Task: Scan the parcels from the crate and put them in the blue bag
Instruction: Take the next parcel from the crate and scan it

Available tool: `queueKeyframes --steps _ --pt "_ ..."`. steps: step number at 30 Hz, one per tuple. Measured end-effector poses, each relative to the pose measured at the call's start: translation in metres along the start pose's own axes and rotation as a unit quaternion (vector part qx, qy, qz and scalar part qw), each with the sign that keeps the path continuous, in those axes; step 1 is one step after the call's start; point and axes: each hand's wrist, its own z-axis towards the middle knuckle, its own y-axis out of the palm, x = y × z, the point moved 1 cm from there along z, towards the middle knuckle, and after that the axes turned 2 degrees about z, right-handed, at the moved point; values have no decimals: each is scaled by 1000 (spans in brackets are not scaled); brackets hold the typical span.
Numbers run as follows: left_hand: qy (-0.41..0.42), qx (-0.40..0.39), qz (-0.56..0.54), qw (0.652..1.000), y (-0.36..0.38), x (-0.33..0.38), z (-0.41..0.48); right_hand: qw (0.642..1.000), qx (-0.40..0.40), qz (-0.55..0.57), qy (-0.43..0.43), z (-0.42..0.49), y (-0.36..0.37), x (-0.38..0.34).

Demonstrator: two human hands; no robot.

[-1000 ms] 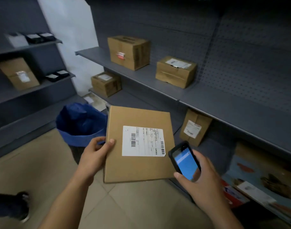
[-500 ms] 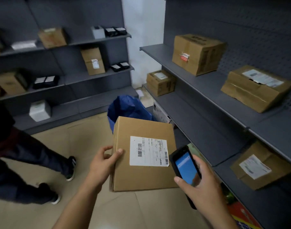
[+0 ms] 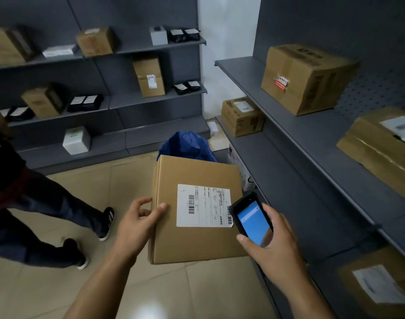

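Grey shelving [image 3: 323, 134] runs along the R side, and a second run of shelves [image 3: 137, 102] crosses the back wall. Both carry brown cartons; the back run also has white boxes and small dark packets. Beige tiled floor [image 3: 128, 180] lies btw them. A second person [image 3: 35, 203] is at far L in dark trousers and dark shoes w/ white stripes, upper body mostly out of frame.

Blue bag [image 3: 187, 146] sits on the floor in the corner where the two runs meet, top bunched up. Its lower part is hidden behind the parcel.

Parcel [image 3: 192, 176]: flat brown carton, held in the air in front of the wearer, nearer than the bag and not in it. White shipping label [image 3: 203, 204] w/ barcodes is on the top face, toward the R side.

L hand [image 3: 137, 226] grips the parcel's L edge. Thumb lies flat on the top face, just L of the label; fingers curl at the side. Fingertips underneath not visible.

R hand [image 3: 273, 245] is wrapped round a black handheld scanner [image 3: 252, 219], thumb at its lower L edge, screen lit blue and facing up. Scanner's top end overlaps the label's lower R corner in view. Contact w/ the parcel: cannot tell.
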Motion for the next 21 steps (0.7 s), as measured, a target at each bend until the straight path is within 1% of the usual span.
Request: queueKeyframes --steps 4,8,15,18,21 --pt "-8 13 7 1000 -12 2 35 1000 -12 -7 2 38 19 -7" --pt "-8 18 7 1000 -35 -3 85 1000 -14 -13 0 76 54 -27" --pt "-17 -15 -14 1000 -80 -4 192 999 -2 -36 2 132 120 -74" --pt "-8 -19 -11 1000 -91 -3 231 999 13 -40 13 153 143 -88" --pt "-6 -26 -12 1000 -97 -2 262 999 10 -43 21 172 162 -98"
